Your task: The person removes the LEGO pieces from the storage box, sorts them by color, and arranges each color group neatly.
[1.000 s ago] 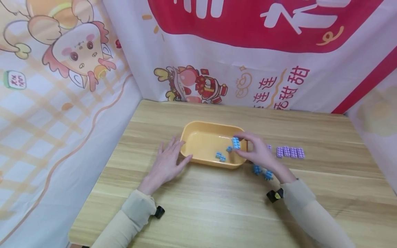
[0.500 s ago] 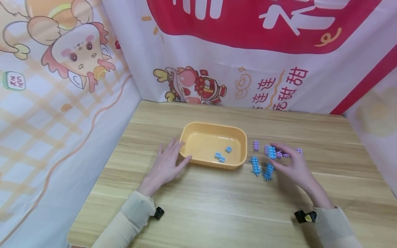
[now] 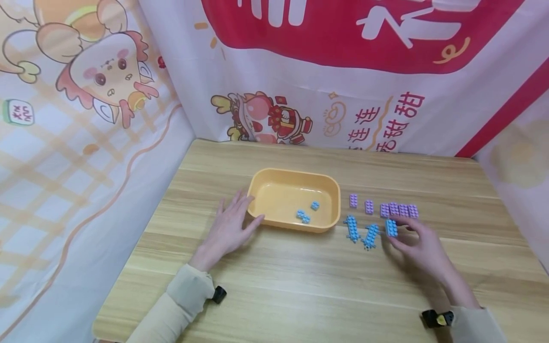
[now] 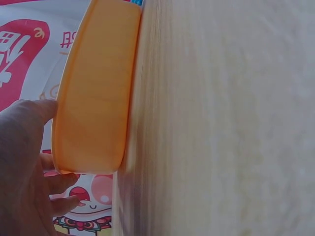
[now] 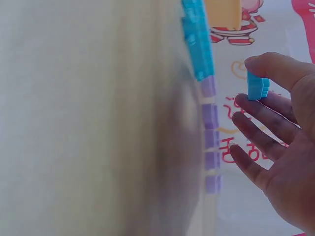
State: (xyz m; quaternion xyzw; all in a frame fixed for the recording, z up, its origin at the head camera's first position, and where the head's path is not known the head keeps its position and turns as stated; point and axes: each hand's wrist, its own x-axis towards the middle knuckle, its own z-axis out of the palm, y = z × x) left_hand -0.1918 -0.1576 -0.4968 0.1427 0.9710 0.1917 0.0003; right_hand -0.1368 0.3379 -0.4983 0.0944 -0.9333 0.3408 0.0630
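In the head view, my left hand point(image 3: 225, 232) rests against the left end of a yellow-orange plastic tray point(image 3: 296, 226). Its thumb touches the near rim and its fingers lie loosely along the end, also seen in the left wrist view. My right hand point(image 3: 424, 243) pinches a light-blue building brick point(image 3: 391, 227) between thumb and fingers. In the right wrist view this blue brick point(image 5: 256, 86) is held off the table, its studs facing away from the palm. Left of it on the table lie two longer blue brick pieces point(image 3: 352, 228).
Small blue bricks point(image 3: 302, 216) lie inside the tray. Several purple bricks point(image 3: 394, 209) stand in a row to its right, just beyond the right hand. The wooden table point(image 3: 291, 286) meets a printed cloth point(image 3: 334, 114) at the back.
My right hand has moved from over the tray's right end to the right, carrying the blue brick, and now holds it beside the longer blue pieces. The left hand stays put.
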